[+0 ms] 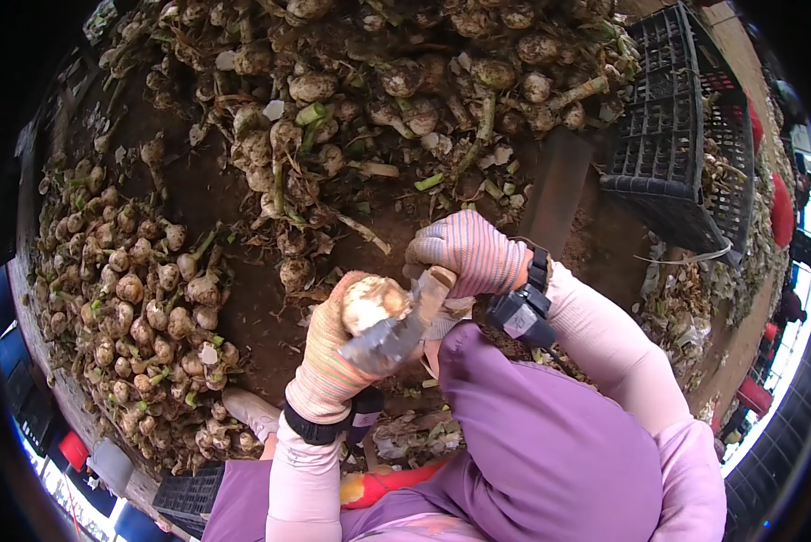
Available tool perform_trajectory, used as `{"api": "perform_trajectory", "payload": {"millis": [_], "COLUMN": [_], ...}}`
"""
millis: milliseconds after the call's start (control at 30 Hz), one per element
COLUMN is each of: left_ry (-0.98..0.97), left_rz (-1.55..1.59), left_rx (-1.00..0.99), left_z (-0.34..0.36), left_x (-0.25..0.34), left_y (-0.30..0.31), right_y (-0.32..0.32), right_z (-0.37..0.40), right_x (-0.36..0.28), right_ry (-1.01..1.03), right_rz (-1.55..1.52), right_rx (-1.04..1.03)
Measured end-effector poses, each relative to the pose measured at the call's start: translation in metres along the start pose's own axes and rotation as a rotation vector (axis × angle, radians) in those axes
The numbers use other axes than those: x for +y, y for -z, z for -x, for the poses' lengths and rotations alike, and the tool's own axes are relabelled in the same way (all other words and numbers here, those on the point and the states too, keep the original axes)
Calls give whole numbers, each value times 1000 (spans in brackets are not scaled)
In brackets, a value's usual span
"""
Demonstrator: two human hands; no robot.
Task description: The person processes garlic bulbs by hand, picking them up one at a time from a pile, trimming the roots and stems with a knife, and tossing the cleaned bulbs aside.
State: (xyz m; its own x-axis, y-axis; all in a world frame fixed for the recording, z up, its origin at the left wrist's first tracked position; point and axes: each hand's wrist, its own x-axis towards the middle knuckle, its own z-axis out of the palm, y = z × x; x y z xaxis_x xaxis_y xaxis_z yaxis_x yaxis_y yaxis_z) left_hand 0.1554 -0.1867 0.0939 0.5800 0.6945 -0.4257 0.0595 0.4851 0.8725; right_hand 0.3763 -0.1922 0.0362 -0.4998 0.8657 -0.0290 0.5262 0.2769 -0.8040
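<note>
Two hands busy: I've got the left hand cupping the pale bulb, the right hand clenching the knife against it. Next move calls for fingertips clear of the edge, I'd judge.

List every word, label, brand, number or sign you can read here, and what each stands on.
No text reads clearly enough to quote.
White label on the right wrist device: dark marks, too small to read.
Pale label on the left wrist device: too blurred to read.
</note>
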Motion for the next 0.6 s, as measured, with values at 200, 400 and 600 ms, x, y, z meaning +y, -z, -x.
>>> {"api": "perform_trajectory", "payload": {"millis": [200,400,600], "left_ry": [209,-1,-253], "left_rz": [-142,-62,-358], "left_rx": [-79,-79,312], "left_z": [1,12,-11], "left_x": [5,5,-9], "left_y": [1,10,1], "right_y": [-9,11,24], "right_z": [7,25,-5], "right_x": [26,26,-35], "right_ry": [-125,-334,-513], "right_rz": [109,1,-1089], "right_rx": [-93,216,138]}}
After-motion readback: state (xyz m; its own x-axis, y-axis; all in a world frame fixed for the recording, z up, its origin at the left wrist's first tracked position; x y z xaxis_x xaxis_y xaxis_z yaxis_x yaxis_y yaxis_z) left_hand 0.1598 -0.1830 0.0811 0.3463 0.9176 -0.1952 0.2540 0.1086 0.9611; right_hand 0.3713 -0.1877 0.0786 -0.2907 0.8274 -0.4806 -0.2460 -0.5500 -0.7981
